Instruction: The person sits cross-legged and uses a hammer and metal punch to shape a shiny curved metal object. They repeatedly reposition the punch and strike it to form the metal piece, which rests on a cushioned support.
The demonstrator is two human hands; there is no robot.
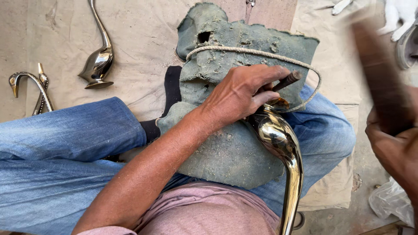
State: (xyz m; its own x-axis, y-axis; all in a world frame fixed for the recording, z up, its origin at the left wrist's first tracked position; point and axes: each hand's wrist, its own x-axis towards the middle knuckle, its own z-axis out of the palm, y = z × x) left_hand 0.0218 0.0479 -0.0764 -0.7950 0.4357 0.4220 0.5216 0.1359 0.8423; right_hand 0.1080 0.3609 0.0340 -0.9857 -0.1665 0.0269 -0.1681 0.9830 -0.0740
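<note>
Brass swan: polished, lying across the grimy green cloth pad on the person's lap; its rounded body sits under the left hand, and its long neck runs toward the near edge, bending down past the right knee.
Long axis: roughly far-to-near, leaning slightly rightward, body far, neck near.
Left hand: closed around a short dark punch, whose free end points right and far, its tip hidden against the swan's body.
Right hand: at the right edge, wrapped around a dark wooden handle that is blurred with motion; the head of the tool is not visible.
Rope: loops over the far part of the pad.
Open room: bare canvas sheet to the far left.
Other swans: one finished swan stands far left, another lies near the left edge, both well apart from the hands.
</note>
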